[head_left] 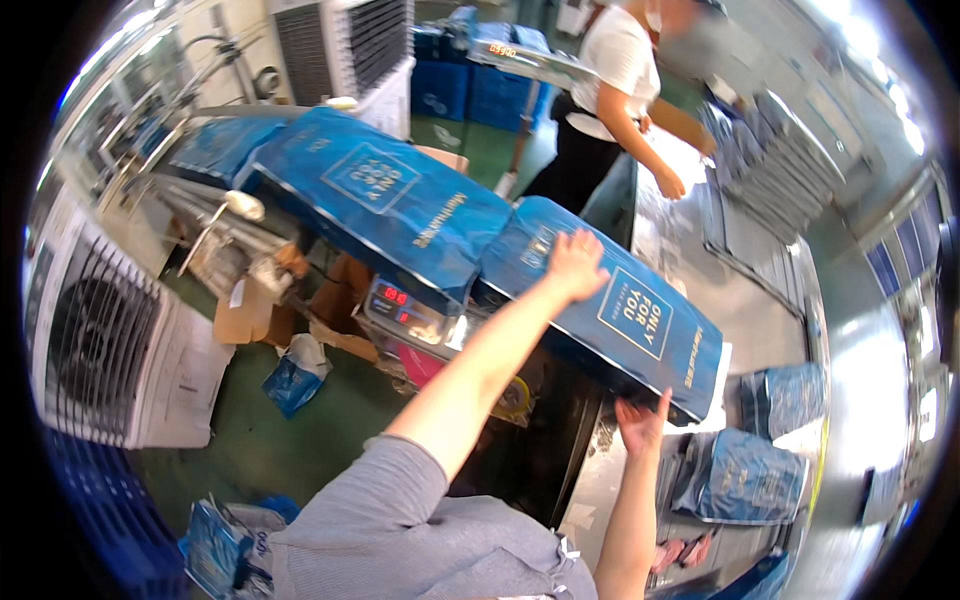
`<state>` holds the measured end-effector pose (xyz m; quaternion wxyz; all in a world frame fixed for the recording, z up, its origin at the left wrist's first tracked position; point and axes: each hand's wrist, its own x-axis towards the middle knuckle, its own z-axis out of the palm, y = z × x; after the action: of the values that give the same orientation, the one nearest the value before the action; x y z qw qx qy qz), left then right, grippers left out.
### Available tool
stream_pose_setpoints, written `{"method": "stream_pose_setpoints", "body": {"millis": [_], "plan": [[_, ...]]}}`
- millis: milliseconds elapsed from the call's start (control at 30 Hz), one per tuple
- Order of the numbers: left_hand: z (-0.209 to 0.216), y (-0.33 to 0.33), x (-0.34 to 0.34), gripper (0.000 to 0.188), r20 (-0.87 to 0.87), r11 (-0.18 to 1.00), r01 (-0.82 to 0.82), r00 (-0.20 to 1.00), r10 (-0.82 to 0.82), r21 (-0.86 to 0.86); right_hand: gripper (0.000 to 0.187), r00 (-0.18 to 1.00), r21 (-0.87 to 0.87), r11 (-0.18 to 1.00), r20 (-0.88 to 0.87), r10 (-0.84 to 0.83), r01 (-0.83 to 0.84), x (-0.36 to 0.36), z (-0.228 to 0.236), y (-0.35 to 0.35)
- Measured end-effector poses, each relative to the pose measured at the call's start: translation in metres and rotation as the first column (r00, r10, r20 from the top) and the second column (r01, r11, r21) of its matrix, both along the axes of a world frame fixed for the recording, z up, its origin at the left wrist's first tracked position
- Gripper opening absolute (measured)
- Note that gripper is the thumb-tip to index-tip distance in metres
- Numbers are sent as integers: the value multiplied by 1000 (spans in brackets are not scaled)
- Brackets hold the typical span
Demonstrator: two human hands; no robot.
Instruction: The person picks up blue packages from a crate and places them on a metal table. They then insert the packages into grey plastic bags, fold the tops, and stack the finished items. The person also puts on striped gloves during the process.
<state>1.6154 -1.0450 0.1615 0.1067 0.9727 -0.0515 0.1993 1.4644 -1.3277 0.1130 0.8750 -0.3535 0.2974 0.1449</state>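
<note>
Right hand [640,422], fingers spread, props the near end of the blue bag [610,305] on the metal table's [770,320] left edge, left hand [575,263] flat on top; keep both palms pressing evenly.

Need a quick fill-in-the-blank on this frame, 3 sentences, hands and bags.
1. The left hand lies flat on top of a long ____ bag.
2. The right hand is open at that bag's ____ end.
3. A co-worker in a ____ shirt stands beyond the table.

Missing words: blue; near; white
</note>
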Motion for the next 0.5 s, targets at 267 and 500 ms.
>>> {"method": "stream_pose_setpoints", "body": {"millis": [267, 500], "plan": [[46, 26, 75, 60, -471, 978, 195, 871, -138, 74, 99, 989, 72, 987, 2, -146, 146, 25, 6, 60], [49, -41, 77, 66, -469, 920, 389, 806, -361, -40, 71, 786, -16, 801, 205, -583, 598, 62, 3, 1]]}}
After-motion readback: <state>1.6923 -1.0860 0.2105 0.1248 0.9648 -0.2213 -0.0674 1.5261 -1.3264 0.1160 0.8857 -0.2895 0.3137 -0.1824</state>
